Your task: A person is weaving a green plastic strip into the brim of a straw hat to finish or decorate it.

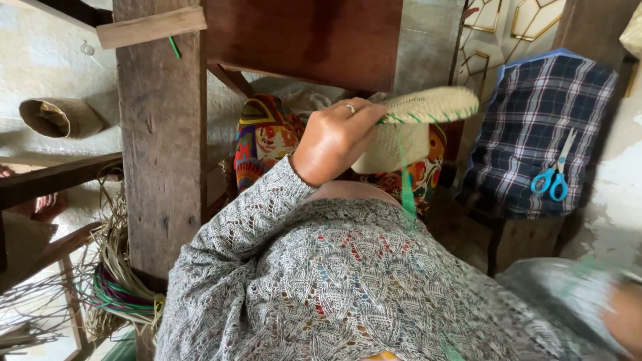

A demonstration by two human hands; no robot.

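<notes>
A woven straw basket (418, 127), edged with green stitching along its rim, is held raised before the chest by the left hand (334, 140), closed on its edge. A green strand (406, 184) hangs from the rim, so the edging is judged unfinished. The right hand (625, 317) is blurred at lower right; its grip cannot be told. Blue-handled scissors (552, 177) lie on a plaid cloth (528, 107).

The hat (418, 127) is woven from dry, pale straw, matt and bumpy, with thin green strips along its edge. The sleeve (234, 241) is grey knitted wool with little holes, soft and fuzzy. The post (160, 147) is rough, dull brown wood. The scissors (554, 175) have smooth, shiny blue plastic handles and lie on soft checked cloth (535, 127).
</notes>
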